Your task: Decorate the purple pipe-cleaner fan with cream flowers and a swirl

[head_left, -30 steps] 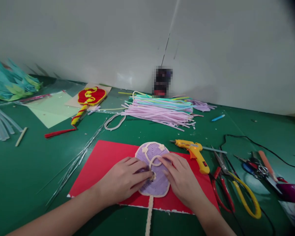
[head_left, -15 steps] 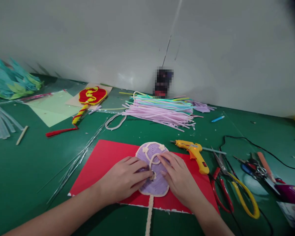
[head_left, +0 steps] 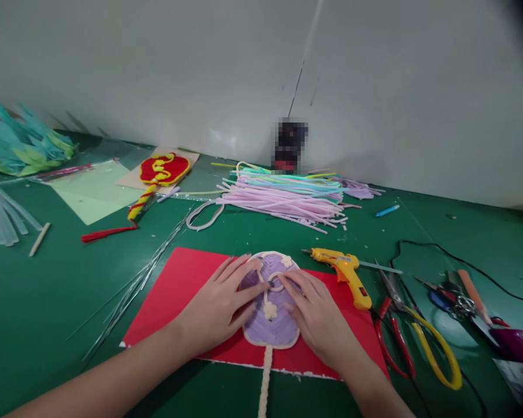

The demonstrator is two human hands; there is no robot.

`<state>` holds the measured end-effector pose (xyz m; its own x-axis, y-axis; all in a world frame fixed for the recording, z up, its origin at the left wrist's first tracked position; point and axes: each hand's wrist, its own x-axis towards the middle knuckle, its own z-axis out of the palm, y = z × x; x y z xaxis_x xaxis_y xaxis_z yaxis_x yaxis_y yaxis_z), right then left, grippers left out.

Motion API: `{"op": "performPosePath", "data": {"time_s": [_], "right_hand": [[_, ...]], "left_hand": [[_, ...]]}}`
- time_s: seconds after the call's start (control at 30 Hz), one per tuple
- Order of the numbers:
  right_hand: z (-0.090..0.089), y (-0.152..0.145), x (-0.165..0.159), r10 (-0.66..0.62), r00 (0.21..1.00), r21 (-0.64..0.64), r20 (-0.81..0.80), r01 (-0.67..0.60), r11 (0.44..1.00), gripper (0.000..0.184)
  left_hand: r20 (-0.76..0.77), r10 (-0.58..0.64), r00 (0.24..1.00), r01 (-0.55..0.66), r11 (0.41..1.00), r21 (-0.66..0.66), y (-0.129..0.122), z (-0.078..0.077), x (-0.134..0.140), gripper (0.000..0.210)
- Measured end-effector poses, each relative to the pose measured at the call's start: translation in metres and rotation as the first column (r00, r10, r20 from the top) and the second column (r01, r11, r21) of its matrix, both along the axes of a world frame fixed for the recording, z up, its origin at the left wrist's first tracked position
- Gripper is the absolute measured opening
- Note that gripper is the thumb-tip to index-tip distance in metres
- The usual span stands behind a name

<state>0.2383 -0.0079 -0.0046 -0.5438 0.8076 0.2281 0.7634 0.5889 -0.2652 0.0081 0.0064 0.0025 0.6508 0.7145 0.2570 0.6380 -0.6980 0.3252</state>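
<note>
A lilac fan (head_left: 272, 331) edged in cream lies flat on a red sheet (head_left: 192, 273), its twisted cream handle (head_left: 265, 377) pointing toward me. Cream flowers and a curled cream pipe cleaner (head_left: 266, 294) decorate its face. My left hand (head_left: 220, 302) rests over the fan's left side with fingers spread, its index fingertip touching the curl. On the right, my right hand (head_left: 316, 310) has its fingertips on the loop of the curl, holding it against the fan. The fan's left edge is partly hidden by my left hand.
A yellow glue gun (head_left: 346, 270), red-and-yellow-handled scissors (head_left: 401, 305) and a black cord (head_left: 453, 255) lie to the right. Behind are bundled pipe cleaners (head_left: 283, 200) and a blue pen (head_left: 387, 211). A red-and-yellow fan (head_left: 164, 169) and wires (head_left: 143, 278) lie left.
My left hand has moved up and away from the lower flower, which now shows, to the curl above. Its fingers have spread. My right hand stays at the loop.
</note>
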Motion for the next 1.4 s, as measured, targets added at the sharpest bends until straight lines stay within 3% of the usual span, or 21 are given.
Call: {"op": "performPosePath", "data": {"time_s": [0.23, 0.37, 0.5, 0.57, 0.63, 0.73, 0.8, 0.87, 0.93, 1.4], "right_hand": [[0.002, -0.006, 0.012, -0.077, 0.965, 0.123, -0.252, 0.111, 0.986, 0.023], [0.006, -0.007, 0.009, -0.001, 0.981, 0.11, -0.195, 0.023, 0.994, 0.024], [0.005, -0.005, 0.006, -0.051, 0.985, 0.04, -0.168, 0.059, 0.997, 0.028], [0.003, -0.004, 0.006, -0.067, 0.983, 0.011, -0.173, 0.07, 0.998, 0.029], [0.002, -0.004, 0.008, -0.071, 0.981, -0.012, -0.181, 0.07, 0.997, 0.031], [0.001, -0.004, 0.009, -0.08, 0.977, -0.039, -0.199, 0.074, 0.996, 0.031], [0.001, -0.004, 0.009, -0.087, 0.975, -0.054, -0.206, 0.078, 0.996, 0.031], [0.001, -0.004, 0.009, -0.095, 0.973, -0.067, -0.209, 0.082, 0.994, 0.031], [0.001, -0.005, 0.008, -0.096, 0.973, -0.078, -0.211, 0.081, 0.994, 0.031], [0.001, -0.004, 0.008, -0.103, 0.969, -0.096, -0.225, 0.083, 0.992, 0.03]], "left_hand": [[-0.035, 0.018, 0.999, -0.019, 0.999, -0.051, -0.001, 0.001, 0.0, 0.038], [-0.01, 0.014, 1.0, -0.014, 0.999, -0.043, -0.001, 0.002, 0.0, 0.037], [0.059, 0.001, 0.998, 0.003, 0.998, -0.068, 0.0, 0.0, -0.002, 0.038], [0.174, 0.073, 0.982, -0.056, 0.993, -0.103, 0.001, 0.0, -0.004, 0.038], [0.328, 0.262, 0.908, -0.206, 0.959, -0.195, 0.004, 0.0, -0.008, 0.035], [0.495, 0.574, 0.652, -0.39, 0.814, -0.43, 0.011, -0.001, -0.013, 0.027], [0.543, 0.687, 0.482, -0.406, 0.725, -0.557, 0.017, -0.001, -0.015, 0.023], [0.569, 0.729, 0.38, -0.389, 0.684, -0.617, 0.02, -0.001, -0.016, 0.021], [0.58, 0.74, 0.342, -0.373, 0.673, -0.638, 0.022, -0.001, -0.016, 0.02], [0.576, 0.761, 0.298, -0.369, 0.648, -0.666, 0.021, 0.002, -0.013, 0.019]]}}
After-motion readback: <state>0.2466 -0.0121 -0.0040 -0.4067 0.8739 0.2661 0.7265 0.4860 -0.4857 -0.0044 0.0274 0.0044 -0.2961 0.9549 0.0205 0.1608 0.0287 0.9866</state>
